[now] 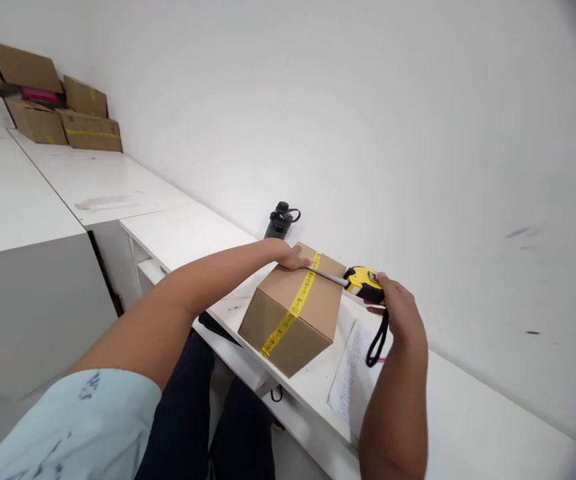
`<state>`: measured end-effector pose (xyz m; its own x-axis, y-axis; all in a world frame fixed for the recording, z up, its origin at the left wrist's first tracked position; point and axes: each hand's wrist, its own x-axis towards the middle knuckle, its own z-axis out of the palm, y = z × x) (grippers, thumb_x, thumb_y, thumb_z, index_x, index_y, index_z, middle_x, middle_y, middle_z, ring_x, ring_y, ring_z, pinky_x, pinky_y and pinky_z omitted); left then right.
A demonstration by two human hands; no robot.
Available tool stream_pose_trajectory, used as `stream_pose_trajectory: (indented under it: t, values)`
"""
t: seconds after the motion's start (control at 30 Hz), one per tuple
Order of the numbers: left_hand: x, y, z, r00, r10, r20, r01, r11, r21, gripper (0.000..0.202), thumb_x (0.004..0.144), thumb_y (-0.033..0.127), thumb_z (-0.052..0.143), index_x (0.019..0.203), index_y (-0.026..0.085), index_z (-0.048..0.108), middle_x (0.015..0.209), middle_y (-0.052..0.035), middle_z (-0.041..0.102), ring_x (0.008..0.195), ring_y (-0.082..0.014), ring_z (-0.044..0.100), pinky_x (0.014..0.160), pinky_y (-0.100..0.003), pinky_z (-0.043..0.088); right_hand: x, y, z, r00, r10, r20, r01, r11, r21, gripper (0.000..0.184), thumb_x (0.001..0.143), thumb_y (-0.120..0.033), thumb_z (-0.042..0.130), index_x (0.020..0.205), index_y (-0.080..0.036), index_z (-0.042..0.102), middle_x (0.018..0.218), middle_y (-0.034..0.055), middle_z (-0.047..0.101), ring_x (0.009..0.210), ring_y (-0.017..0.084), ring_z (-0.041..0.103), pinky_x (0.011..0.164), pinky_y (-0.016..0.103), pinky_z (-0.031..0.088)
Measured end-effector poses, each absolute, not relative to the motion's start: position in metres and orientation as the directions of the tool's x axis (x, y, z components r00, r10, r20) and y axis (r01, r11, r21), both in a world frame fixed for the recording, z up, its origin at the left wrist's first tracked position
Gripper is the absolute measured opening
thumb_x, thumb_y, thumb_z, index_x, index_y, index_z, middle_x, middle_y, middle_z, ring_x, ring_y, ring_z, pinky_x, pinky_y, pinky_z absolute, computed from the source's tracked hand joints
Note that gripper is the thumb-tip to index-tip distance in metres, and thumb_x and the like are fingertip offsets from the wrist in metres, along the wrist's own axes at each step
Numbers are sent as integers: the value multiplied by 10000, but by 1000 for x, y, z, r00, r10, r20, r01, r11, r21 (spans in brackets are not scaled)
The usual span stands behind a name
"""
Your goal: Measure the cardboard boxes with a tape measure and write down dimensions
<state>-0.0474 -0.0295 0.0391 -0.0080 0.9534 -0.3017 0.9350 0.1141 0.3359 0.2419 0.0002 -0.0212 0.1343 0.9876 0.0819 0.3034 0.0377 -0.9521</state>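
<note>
Cardboard box (pixel 298 313) stands on the desk (pixel 468 413). Right hand (pixel 401 310), grip closed round the tape measure (pixel 364 283), sits just off the box's right edge. The blade (pixel 325 275) runs leftward along the far top edge to the left hand (pixel 293 257), which apparently pins its end. Whether that grip is closed cannot be told.

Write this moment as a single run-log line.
left hand: on blade end, atop cardboard box | right hand: grips tape measure | nearby: bottle, paper sheet

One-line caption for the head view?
Left hand pins the blade on a taped cardboard box; right hand holds the yellow tape measure.
</note>
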Motion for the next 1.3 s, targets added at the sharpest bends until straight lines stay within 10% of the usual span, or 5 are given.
stream_pose_trajectory:
  t: [0.27,0.53,1.0,1.3]
  values:
    - [-51,-18,26,11,986,-165,952,40,304,981,970,857,136,1766,285,117,1719,-152,440,1512,-418,513,1202,-546,413,225,25,-33,264,948,176,109,152,-982,597,730,-506,755,1232,-188,698,1130,86,728,964,229,704,556,254,567]
    - [-50,18,44,30,992,-122,980,-5,200,919,992,837,138,1740,318,259,1688,-140,494,1463,-422,560,1151,-535,457,203,40,-45,436,829,350,56,363,-930,527,880,-562,654,1271,-210,612,1255,73,681,1151,218,671,1068,435,551]
    - [-61,51,44,53,999,-8,987,-51,152,820,1018,767,250,1629,274,487,1591,-139,603,1403,-400,601,1116,-481,486,180,27,-50,469,606,642,294,578,-761,575,940,-718,571,1260,-242,611,1314,88,650,1252,247,635,1136,457,508]
    - [-64,55,41,71,997,13,986,-72,149,836,1020,758,236,1601,216,494,1530,-181,643,1354,-387,636,1101,-474,496,186,28,-49,439,733,520,220,474,-853,926,741,-707,780,1479,-236,476,1282,103,620,1137,261,654,1057,474,548]
